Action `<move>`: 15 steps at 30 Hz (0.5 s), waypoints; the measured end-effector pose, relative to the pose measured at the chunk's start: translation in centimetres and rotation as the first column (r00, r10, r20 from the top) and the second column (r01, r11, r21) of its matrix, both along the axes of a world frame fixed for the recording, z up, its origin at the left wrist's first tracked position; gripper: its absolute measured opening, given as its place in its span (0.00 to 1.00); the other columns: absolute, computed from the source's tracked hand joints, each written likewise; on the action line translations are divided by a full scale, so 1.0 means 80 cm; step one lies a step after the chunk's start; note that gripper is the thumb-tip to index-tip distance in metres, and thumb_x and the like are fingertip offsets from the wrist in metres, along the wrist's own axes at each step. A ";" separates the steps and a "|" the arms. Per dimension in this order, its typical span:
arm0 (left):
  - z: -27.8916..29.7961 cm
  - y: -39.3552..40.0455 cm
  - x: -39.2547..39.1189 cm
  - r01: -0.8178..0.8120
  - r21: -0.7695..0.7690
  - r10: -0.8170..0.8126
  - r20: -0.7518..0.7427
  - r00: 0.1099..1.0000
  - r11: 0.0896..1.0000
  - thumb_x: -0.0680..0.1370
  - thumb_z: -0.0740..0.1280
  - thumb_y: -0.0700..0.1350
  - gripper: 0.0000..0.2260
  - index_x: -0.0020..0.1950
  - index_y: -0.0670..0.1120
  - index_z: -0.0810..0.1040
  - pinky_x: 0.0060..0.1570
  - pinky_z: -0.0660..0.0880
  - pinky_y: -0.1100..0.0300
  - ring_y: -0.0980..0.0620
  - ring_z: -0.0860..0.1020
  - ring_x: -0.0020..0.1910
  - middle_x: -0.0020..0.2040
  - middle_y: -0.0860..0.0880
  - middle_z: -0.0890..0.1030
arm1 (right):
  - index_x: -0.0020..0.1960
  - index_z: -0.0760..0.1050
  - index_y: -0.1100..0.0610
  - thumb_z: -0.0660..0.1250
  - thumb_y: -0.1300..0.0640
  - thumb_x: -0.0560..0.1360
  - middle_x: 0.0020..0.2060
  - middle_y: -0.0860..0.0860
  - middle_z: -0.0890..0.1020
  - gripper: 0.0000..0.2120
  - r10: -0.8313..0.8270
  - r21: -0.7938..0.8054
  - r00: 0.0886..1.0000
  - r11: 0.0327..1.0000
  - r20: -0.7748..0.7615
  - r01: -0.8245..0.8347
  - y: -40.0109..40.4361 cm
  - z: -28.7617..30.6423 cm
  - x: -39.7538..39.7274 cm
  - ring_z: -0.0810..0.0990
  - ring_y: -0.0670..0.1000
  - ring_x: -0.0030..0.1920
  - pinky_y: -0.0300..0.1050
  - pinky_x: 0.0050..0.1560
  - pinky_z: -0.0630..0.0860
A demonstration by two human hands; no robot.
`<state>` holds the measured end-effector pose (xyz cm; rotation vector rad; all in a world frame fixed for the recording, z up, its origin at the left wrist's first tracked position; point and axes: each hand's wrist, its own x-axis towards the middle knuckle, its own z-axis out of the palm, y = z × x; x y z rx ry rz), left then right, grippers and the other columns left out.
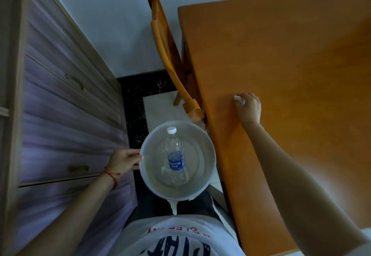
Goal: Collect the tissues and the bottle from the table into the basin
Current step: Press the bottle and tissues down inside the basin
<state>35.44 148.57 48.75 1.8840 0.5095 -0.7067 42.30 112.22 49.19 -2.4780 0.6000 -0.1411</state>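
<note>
A round white basin (208, 145) hangs in front of my body, beside the table's left edge. My left hand (123, 160) grips its left rim. A clear plastic bottle (176, 159) with a blue label and white cap lies inside the basin. My right hand (249, 108) rests on the orange wooden table (301, 65), fingers closed around a crumpled white tissue (239, 99) that pokes out at the fingertips.
A wooden chair (166, 46) stands tucked against the table's left side, just beyond the basin. A cabinet with drawers (60, 95) runs along the left. The floor between is a narrow strip of dark and light tile (152, 103).
</note>
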 end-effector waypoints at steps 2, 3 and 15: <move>0.000 0.000 -0.001 -0.009 -0.016 0.009 -0.019 1.000 1.000 0.72 0.67 0.34 0.13 0.56 0.35 0.78 0.30 0.78 0.69 0.52 0.81 0.36 0.41 0.43 0.82 | 0.53 0.77 0.62 0.62 0.59 0.76 0.51 0.60 0.80 0.10 0.011 0.026 0.990 1.000 0.137 -0.014 0.021 0.011 -0.020 0.75 0.61 0.53 0.51 0.51 0.71; 0.000 -0.001 -0.002 -0.013 -0.017 0.013 -0.024 1.000 1.000 0.72 0.67 0.33 0.12 0.55 0.35 0.78 0.30 0.78 0.68 0.56 0.81 0.33 0.39 0.45 0.82 | 0.52 0.78 0.62 0.63 0.59 0.75 0.50 0.59 0.81 0.09 0.020 0.040 0.978 0.999 0.208 -0.029 0.036 0.019 -0.032 0.76 0.60 0.52 0.51 0.50 0.73; 0.003 0.001 -0.014 -0.046 -0.045 0.044 -0.044 0.998 0.998 0.72 0.66 0.31 0.12 0.55 0.34 0.78 0.24 0.74 0.71 0.60 0.80 0.25 0.23 0.56 0.81 | 0.62 0.73 0.52 0.63 0.50 0.73 0.61 0.51 0.78 0.18 0.446 0.271 0.889 0.847 0.108 -0.458 0.205 0.015 -0.182 0.75 0.50 0.61 0.47 0.56 0.77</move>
